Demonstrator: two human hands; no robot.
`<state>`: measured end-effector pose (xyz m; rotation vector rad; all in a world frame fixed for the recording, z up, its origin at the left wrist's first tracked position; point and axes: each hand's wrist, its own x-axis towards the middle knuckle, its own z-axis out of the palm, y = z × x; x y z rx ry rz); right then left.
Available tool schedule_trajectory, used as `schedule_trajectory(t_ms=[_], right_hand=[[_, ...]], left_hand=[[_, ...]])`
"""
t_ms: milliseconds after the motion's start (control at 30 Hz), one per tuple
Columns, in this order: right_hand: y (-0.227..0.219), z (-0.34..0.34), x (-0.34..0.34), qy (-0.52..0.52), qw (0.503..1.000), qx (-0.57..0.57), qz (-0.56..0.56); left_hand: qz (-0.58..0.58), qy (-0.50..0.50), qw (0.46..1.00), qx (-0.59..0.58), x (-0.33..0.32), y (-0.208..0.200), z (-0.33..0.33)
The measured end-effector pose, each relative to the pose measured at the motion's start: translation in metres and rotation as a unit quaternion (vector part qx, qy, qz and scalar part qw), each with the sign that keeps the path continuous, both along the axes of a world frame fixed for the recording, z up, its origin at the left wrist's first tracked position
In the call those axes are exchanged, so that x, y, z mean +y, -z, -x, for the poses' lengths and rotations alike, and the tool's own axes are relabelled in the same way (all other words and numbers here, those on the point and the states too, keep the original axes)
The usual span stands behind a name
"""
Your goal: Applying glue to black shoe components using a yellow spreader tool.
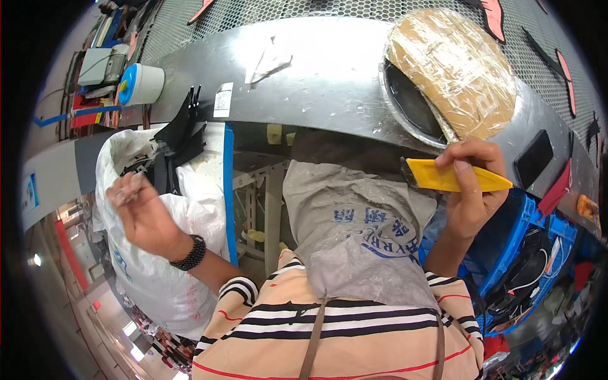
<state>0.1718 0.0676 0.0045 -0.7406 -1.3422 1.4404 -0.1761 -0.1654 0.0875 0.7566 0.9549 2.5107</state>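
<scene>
Smooth grey metal bench (304, 69): spans the scene beyond both hands.
Clothing: beige shirt (266, 348) with black, white and red stripes, under a wrinkled grey apron (354, 269) printed in blue.
Near right: blue plastic crate (506, 250) with a black bag (524, 278) in it.
Near left: large white woven sack (202, 209), its mouth open around black strips (170, 168).
Left hand (151, 218): raised over the sack, a black beaded bracelet (192, 253) at its wrist; fingertips drawn together but blurred, so whether they pinch anything cannot be told.
Right hand (472, 196): thumb and fingers gripping a flat yellow brush (432, 175).
Brush position: level, dark bristly end pointing left, well apart from the left hand, just on the near side of the bench edge.
Bench, right: round dark-lined bowl (405, 95), partly covered by brown cardboard (453, 69) wrapped in clear film; black rectangular phone (533, 158) to its right.
Bench, left: white bucket (149, 85) with a blue lid.
Far: grey honeycomb-patterned surface (316, 11) bearing pink-and-black pieces (493, 19).
</scene>
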Motion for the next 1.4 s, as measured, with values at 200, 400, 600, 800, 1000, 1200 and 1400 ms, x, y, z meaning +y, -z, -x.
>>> schedule_trajectory(t_ms=[200, 400, 600, 800, 1000, 1200, 1400], right_hand=[[0.002, 0.002, -0.004, 0.005, 1.0, -0.005, -0.01], [0.008, -0.004, -0.001, 0.003, 1.0, 0.011, 0.0], [0.01, 0.0, 0.0, -0.022, 0.999, -0.023, -0.01], [0.005, 0.016, -0.008, -0.058, 0.996, -0.021, -0.063], [0.009, 0.017, -0.009, -0.05, 0.998, 0.011, -0.031], [-0.001, 0.031, -0.022, -0.129, 0.991, -0.012, 0.028], [0.006, 0.086, -0.027, -0.257, 0.938, -0.23, -0.03]], left_hand=[[0.229, 0.031, 0.973, 0.025, -0.011, 0.073, -0.018], [0.519, 0.243, 0.817, -0.071, -0.104, 0.312, -0.052], [0.646, 0.289, 0.678, 0.199, -0.156, 0.393, -0.029], [0.84, 0.166, 0.505, 0.106, -0.231, 0.469, -0.06], [0.616, 0.083, 0.776, -0.108, -0.144, 0.332, -0.055], [0.42, 0.142, 0.895, -0.051, -0.01, 0.196, -0.054], [0.282, 0.251, 0.926, 0.007, 0.049, 0.144, -0.052]])
